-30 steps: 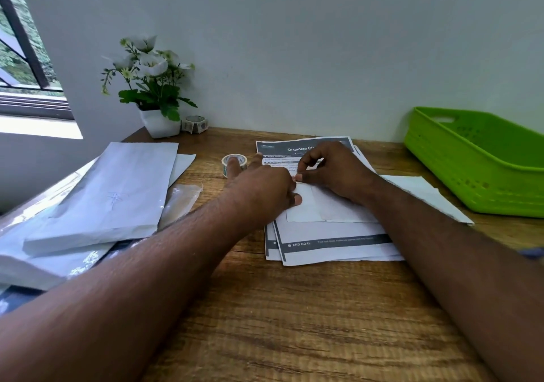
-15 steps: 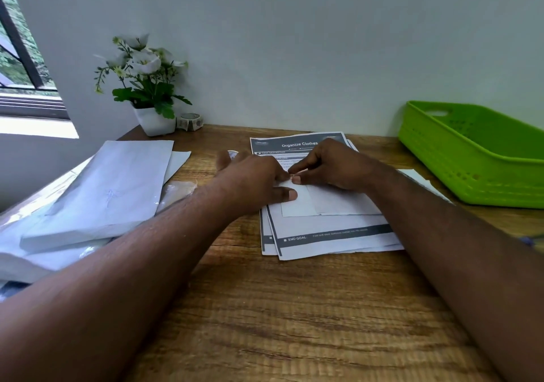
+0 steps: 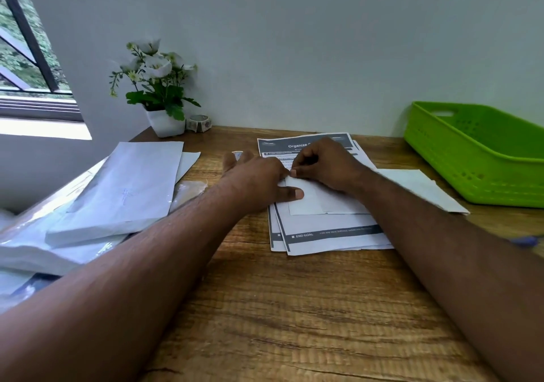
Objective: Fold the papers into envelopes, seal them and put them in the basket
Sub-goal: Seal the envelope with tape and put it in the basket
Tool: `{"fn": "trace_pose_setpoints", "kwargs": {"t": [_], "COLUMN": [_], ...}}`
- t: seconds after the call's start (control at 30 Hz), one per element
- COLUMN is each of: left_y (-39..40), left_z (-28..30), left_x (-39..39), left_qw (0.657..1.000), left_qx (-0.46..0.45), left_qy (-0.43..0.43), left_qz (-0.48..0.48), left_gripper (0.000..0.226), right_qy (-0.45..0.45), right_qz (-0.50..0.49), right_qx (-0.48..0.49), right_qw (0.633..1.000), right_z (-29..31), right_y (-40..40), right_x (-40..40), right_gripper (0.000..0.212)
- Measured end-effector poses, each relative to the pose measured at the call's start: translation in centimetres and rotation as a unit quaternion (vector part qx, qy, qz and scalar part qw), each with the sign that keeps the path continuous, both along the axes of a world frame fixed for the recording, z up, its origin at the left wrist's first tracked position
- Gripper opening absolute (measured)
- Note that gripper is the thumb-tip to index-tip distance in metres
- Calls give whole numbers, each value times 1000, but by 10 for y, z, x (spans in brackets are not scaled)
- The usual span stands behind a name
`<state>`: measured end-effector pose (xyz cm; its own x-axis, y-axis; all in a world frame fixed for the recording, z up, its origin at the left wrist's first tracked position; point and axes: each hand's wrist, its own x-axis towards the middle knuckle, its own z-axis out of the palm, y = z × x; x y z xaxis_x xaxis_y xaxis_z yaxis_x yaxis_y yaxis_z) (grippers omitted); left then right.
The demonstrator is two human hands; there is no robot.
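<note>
— Wooden desk (image 3: 294, 308) against a pale wall, with the green basket (image 3: 482, 172) waiting at the far right. Why are both hands bunched together?

— They're working 1 folded paper (image 3: 321, 202), which lies on the printed sheets (image 3: 329, 237). The left hand (image 3: 259, 181) lies across its left edge, thumb flat on it, probably to stop it sliding. The right hand (image 3: 326, 164) has curled fingers pinching the top edge, likely creasing or sealing.

— And the tape?

— 1 roll (image 3: 199, 122) sits by the flower pot (image 3: 164, 122). The spare paper stack (image 3: 123, 193) lies at the left, within reach. Nothing shows inside the basket from here.
</note>
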<state>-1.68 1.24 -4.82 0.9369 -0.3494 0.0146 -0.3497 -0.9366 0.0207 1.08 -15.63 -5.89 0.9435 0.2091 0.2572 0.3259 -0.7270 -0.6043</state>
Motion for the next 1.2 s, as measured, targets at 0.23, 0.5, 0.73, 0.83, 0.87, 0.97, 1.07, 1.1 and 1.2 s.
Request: {"fn": "trace_pose_setpoints", "kwargs": {"t": [0.23,0.5,0.73,0.83,0.87,0.97,1.07,1.1,1.2], "left_y": [1,-1,0,-1,0,-1,0,1,1], "left_z": [-1,4,5,5,5,8,7,7,6], "left_x": [4,-6,-2,-2,-2,-5,-4,-4,-3], "left_qw": [1000,1000,1000,1000,999,999,999,999,998], "left_qx": [1,26,8,6,8,5,-18,-26,-33], "left_qy": [3,-7,28,30,31,35,40,43,44], "left_qz": [-4,-4,0,2,3,5,10,13,18], "left_gripper": [70,63,62,61,60,61,65,65,65], "right_qy": [25,86,101,50,31,-14,-11,12,65], "right_qz": [56,-7,-19,-33,-43,-71,-76,-73,-68], "right_qx": [-23,133,72,36,24,-25,9,62,169], "right_qw": [998,987,992,998,998,997,997,995,981], "right_z": [8,8,8,2,-1,-9,-8,-5,-1], "right_y": [-7,-27,-9,-5,-4,-2,-5,-8,-14], "right_x": [-5,-13,-10,-5,-3,5,5,3,-1], "right_gripper": [12,21,11,12,13,13,9,9,25]}}
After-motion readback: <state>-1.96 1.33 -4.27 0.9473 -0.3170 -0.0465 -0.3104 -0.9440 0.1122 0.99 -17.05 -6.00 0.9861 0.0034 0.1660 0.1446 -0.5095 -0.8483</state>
